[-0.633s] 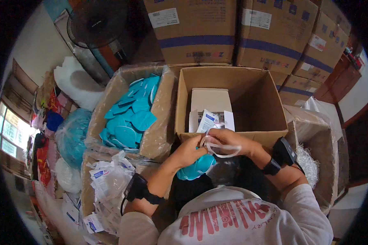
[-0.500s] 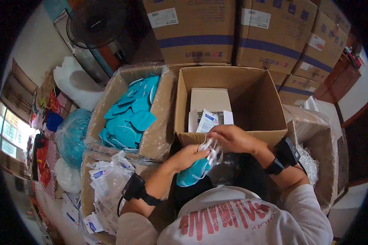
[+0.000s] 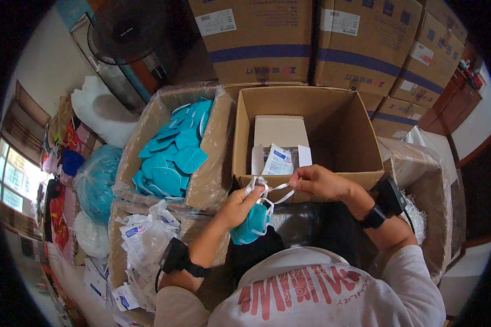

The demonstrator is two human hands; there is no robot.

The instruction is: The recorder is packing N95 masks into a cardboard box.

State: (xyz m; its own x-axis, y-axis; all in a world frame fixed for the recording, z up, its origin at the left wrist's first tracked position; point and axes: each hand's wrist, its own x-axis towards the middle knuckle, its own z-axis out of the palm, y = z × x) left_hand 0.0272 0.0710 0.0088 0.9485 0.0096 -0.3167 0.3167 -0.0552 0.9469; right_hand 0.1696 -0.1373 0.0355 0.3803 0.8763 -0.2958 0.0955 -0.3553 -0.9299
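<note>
Teal cup mask [image 3: 249,226] w/ white straps [image 3: 267,191], held before open carton's front.

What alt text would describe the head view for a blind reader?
A person's left hand holds a teal cup-shaped face mask while the right hand pulls its white elastic straps, in front of an open brown cardboard box.

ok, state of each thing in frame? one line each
Left hand: gripping the teal mask.
Right hand: pinching the straps.
Mask: held, cup side down.
Straps: pulled taut to the right.
Middle box: open, few packets inside.
Left box: open, plastic-lined, full of teal masks.
Wrappers: loose heap, lower left.
Fan: cannot tell if running.
</note>
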